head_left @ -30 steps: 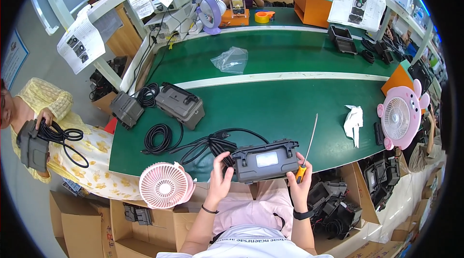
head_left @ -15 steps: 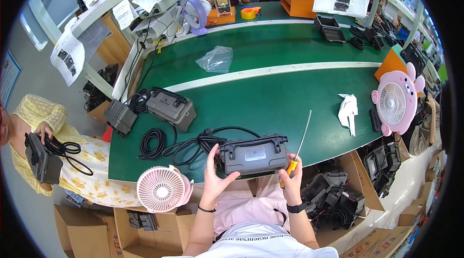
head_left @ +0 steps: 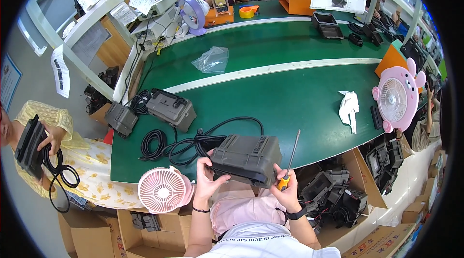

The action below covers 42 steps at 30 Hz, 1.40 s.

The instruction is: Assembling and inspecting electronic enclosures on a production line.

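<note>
A dark grey plastic case (head_left: 247, 157) is held at the near edge of the green table, tilted so its latched side faces up. My left hand (head_left: 207, 183) grips its left end, fingers behind and thumb along the near side. At the right end, my right hand (head_left: 288, 194) steadies the case with its fingers. That hand also holds a screwdriver (head_left: 283, 182) with a yellow and black handle, its metal shaft pointing up and away. A black cable (head_left: 195, 147) trails from behind the case across the table to the left.
Two more grey cases (head_left: 170, 109) with coiled cables stand at the left. A pink fan (head_left: 162, 189) sits by the near edge; a rabbit-shaped fan (head_left: 397, 97) and crumpled white tissue (head_left: 348, 111) are at right. Cartons (head_left: 369, 180) of cases stand below. A co-worker at left holds another case (head_left: 30, 147).
The case has been tipped over, from its labelled face showing to its latched side facing up. Both hands turned with it, and the screwdriver shifted slightly left and down.
</note>
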Available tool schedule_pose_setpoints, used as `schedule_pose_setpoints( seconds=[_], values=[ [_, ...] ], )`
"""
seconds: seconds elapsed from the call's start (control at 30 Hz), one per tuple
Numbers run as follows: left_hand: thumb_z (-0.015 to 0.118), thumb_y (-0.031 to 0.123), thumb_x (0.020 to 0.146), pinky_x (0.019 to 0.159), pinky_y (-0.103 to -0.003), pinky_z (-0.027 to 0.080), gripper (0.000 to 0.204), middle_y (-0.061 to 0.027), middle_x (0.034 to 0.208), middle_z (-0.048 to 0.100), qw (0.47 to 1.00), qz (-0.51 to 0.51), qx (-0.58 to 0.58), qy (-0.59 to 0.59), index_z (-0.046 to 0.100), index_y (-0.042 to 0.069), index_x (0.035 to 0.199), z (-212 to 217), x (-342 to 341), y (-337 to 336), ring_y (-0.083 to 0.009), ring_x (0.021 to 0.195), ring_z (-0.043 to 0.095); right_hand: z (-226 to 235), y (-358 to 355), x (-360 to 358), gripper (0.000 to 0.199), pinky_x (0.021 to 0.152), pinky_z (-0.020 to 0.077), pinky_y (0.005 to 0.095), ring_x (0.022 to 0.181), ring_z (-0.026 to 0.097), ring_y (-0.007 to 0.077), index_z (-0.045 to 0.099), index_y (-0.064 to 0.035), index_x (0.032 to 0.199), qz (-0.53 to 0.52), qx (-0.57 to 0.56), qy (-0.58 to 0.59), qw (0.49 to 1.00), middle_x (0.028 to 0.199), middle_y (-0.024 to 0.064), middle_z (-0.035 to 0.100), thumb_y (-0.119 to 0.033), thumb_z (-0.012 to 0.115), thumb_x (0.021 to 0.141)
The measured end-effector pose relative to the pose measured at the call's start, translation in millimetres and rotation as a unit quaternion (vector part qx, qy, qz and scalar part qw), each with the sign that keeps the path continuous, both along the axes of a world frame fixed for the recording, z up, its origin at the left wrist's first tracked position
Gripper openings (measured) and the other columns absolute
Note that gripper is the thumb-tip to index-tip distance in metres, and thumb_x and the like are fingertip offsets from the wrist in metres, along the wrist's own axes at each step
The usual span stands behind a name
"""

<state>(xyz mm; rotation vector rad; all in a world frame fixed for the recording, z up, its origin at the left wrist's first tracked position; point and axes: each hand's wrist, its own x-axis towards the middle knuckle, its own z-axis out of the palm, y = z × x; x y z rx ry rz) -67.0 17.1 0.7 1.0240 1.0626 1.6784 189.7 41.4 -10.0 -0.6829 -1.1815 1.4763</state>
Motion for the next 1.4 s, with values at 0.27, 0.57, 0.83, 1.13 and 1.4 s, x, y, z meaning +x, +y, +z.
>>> schedule_pose_setpoints(
  seconds=[0.27, 0.57, 0.83, 1.13, 1.4],
  values=[
    [0.084, -0.013, 0.056, 0.104, -0.036, 0.039, 0.068, -0.0163, 0.137, 0.042, 0.994, 0.032, 0.035, 0.100, 0.039, 0.012, 0.100, -10, 8, 9, -0.0242, 0.123, 0.047, -15, 8, 10, 0.042, 0.071, 0.0414, 0.0213, 0.111, 0.055, 0.0109, 0.048, -0.0098, 0.103, -0.030, 0.005, -0.039, 0.999, 0.109, 0.0053, 0.055, 0.019, 0.060, 0.075],
    [0.078, -0.002, 0.070, 0.104, -0.033, 0.039, 0.077, -0.0112, 0.131, 0.046, 0.986, 0.093, 0.005, 0.139, 0.039, 0.007, 0.136, 16, 10, 18, -0.0196, 0.118, 0.049, 1, 9, 12, 0.042, 0.076, 0.0463, 0.0218, 0.081, 0.054, 0.0047, 0.050, -0.0080, 0.107, -0.032, 0.003, -0.078, 0.996, 0.131, 0.0181, 0.054, 0.009, 0.069, 0.073],
    [0.077, -0.003, 0.068, 0.097, -0.031, 0.042, 0.080, -0.0078, 0.122, 0.049, 0.987, 0.090, -0.022, 0.128, 0.041, 0.007, 0.139, 26, 24, 22, -0.0179, 0.110, 0.050, 13, 6, 18, 0.054, 0.071, 0.0475, 0.0213, 0.077, 0.051, 0.0043, 0.052, -0.0083, 0.106, -0.030, -0.011, -0.019, 0.999, 0.141, 0.0219, 0.048, 0.002, 0.086, 0.065],
    [0.076, 0.009, 0.067, 0.094, -0.035, 0.041, 0.065, -0.0104, 0.115, 0.054, 0.938, 0.150, -0.059, 0.308, 0.052, 0.007, 0.128, 35, 42, 28, -0.0225, 0.103, 0.051, 15, 16, 18, 0.046, 0.065, 0.0448, 0.0195, 0.074, 0.052, 0.0041, 0.058, -0.0036, 0.108, -0.139, 0.004, -0.085, 0.987, 0.116, 0.0067, 0.063, -0.005, 0.086, 0.071],
    [0.060, 0.047, 0.094, 0.104, -0.036, 0.037, 0.084, -0.0150, 0.138, 0.045, 0.992, 0.026, 0.007, 0.126, 0.016, 0.007, 0.154, 34, 37, 17, -0.0228, 0.120, 0.048, 11, 20, 14, 0.045, 0.067, 0.0436, 0.0198, 0.073, 0.050, 0.0034, 0.056, -0.0044, 0.113, -0.187, -0.075, -0.088, 0.976, 0.116, 0.0046, 0.062, -0.007, 0.083, 0.076]
  ],
)
